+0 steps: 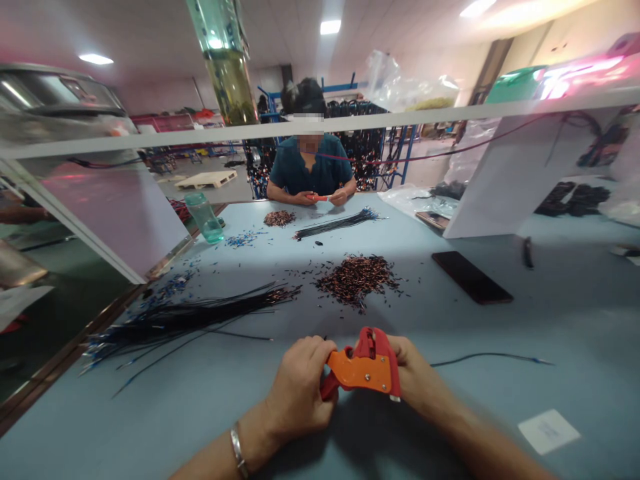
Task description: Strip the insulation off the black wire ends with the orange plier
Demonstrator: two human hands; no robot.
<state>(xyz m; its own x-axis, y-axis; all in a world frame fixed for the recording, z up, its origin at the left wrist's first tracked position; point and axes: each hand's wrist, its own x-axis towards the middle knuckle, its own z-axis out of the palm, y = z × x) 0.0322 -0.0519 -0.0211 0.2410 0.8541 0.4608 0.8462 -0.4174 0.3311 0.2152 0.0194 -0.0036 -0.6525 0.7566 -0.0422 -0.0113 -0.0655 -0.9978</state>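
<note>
My left hand (pixel 303 383) is wrapped round the handles of an orange and red wire stripper (pixel 367 373), held above the blue-grey table. Behind the tool's red head is my right hand (pixel 403 360), its fingers closed and partly hidden. From that hand a thin black wire (pixel 490 355) runs out to the right, ending in a blue tip. A heap of small black and copper-coloured pieces (pixel 356 279) lies beyond the tool. To the left, a bundle of black wires (pixel 200 313) has bare ends on one side and blue tips on the other.
Across the table a person (pixel 313 170) holds a red tool. A black phone (pixel 471 277) lies right of the heap, a white label (pixel 549 431) nearer. A green bottle (pixel 204 219) stands at the far left. A white shelf beam (pixel 350 125) crosses above.
</note>
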